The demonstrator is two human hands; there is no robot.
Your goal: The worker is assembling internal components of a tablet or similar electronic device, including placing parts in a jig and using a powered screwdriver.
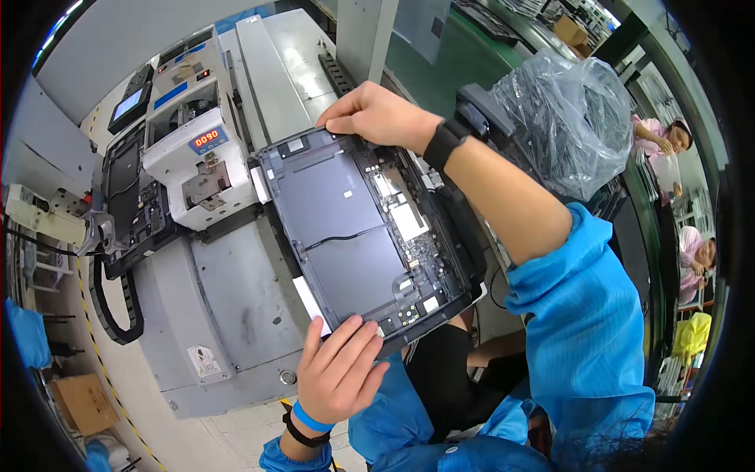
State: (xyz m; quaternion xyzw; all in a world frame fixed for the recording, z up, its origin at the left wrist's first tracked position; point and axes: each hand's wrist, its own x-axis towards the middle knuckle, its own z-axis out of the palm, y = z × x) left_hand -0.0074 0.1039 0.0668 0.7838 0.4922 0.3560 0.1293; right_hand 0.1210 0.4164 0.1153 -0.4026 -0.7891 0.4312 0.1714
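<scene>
Pale factory floor (185,440) at left, with yellow-and-black tape and a cardboard box (82,403); above, a second laptop base (126,177) in a black frame; beside it, a white machine (167,153) with a red digit display, then scuffed grey metal tabletop (244,299).

Next, left hand (340,371), palm down, fingers spread and laid over the near short edge of an opened laptop base (358,208); no telling whether pressing or merely resting; laptop base in a black fixture tray (472,256), just right of the machine and directly between both hands, long axis running from far to near with a slant toward the right; dark grey panels on its left, circuit board (410,224) along its right long side; right hand (376,114) at the far short edge, apparently pinching it between thumb and fingers; left hand nearer to the body, both touching.

Farther right, a bulging clear plastic bag (570,118); co-workers in pink (690,263) at the rim.
</scene>
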